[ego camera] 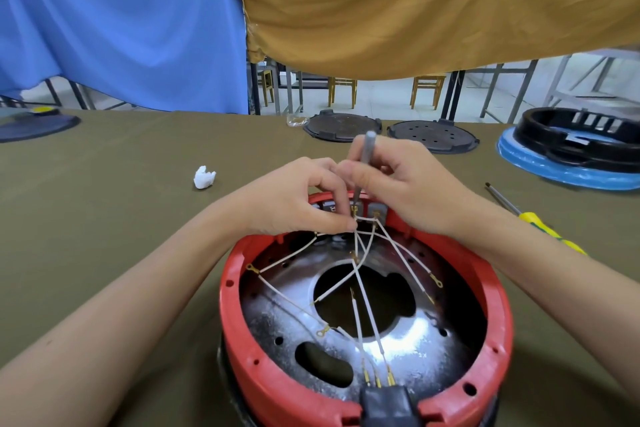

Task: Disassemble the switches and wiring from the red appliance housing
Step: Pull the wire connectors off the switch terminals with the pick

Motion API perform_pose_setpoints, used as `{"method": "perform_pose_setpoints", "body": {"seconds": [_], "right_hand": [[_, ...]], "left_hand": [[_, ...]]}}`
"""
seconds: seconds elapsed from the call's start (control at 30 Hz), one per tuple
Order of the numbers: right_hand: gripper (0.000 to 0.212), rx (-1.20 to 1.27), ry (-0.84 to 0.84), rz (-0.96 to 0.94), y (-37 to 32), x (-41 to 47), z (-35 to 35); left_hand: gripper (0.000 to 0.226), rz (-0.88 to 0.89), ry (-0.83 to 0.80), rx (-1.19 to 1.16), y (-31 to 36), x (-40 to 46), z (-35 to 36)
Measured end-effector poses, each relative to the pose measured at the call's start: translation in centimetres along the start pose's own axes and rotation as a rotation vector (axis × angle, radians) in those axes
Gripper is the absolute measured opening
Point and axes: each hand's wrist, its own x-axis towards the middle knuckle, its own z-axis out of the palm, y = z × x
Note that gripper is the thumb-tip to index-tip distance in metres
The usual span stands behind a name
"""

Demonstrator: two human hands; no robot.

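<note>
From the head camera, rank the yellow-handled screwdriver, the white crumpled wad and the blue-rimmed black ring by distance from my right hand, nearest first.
1. Yellow-handled screwdriver, on the cloth just right of the right hand.
2. Blue-rimmed black ring, far right.
3. White crumpled wad, left, beyond the left hand.

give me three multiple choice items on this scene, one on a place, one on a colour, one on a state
1. Where does the yellow-handled screwdriver lie?
A. inside the housing
B. on the table, right of the housing
C. on a dark lid

2. What colour is the housing?
A. red
B. green
C. white

3. What is the right hand doing?
A. resting flat on the table
B. holding the crumpled tissue
C. holding a thin grey tool upright

Key: 1 B, it lies on the cloth beside the right forearm; 2 A, its rim is plainly red; 3 C, the fingers curl round the tool, tip down by the left hand at the wires.
</note>
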Motion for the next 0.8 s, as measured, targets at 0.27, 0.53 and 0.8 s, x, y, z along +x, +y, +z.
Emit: {"method": "perform_pose_setpoints", "body": {"seconds": [0.27,0.53,0.8], "right_hand": [[0.029,0.229,0.037,0.204,0.6,0.6,0.1],[0.023,0.348,0.082,0.340,1.6,0.6,0.1],[0.026,0.428,0.080,0.428,1.9,1.0,0.2]], "left_hand": [[0.012,-0.012,-0.005,0.003,-0.4,0.0,0.0],[0.009,-0.018,-0.022,0.014,-0.5,-0.1,-0.1],[0.008,-0.007,-0.017,0.027,-0.6,-0.1,0.0]]}}
